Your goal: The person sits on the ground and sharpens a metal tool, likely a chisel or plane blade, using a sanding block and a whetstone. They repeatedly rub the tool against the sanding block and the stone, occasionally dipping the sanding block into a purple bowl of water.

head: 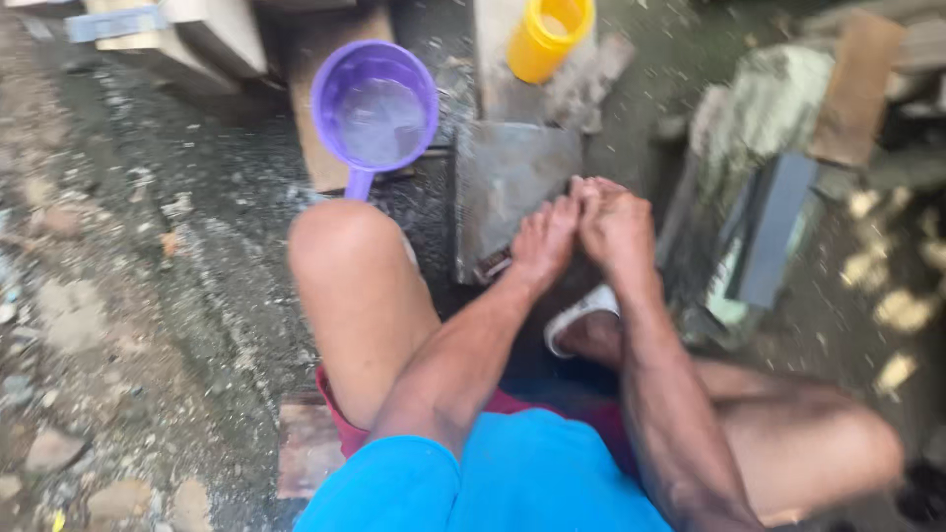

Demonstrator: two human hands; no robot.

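Grey, wet stone slab (pixel 512 187) is lying on the ground just beyond the knees, where the left hand (pixel 545 239) and right hand (pixel 616 229) are pressing together at its right edge, fingers closed; whether they are gripping anything I cannot tell. Wet fingers could be slipping on the slab, and an elbow swinging left might be tipping the purple water dipper (pixel 375 108) at far left.

At eleven o'clock, the purple dipper (pixel 375 106) looks like smooth plastic with a dull sheen, holding clear water. The yellow cup (pixel 548 35) at twelve o'clock is glossy plastic. Just before the hands, the flat slab (pixel 507 182) looks grey, wet and matt, like stone or metal. The ground (pixel 118 296) at nine o'clock is rough, gritty and damp. The blue shorts (pixel 512 483) at six o'clock are matt cloth.
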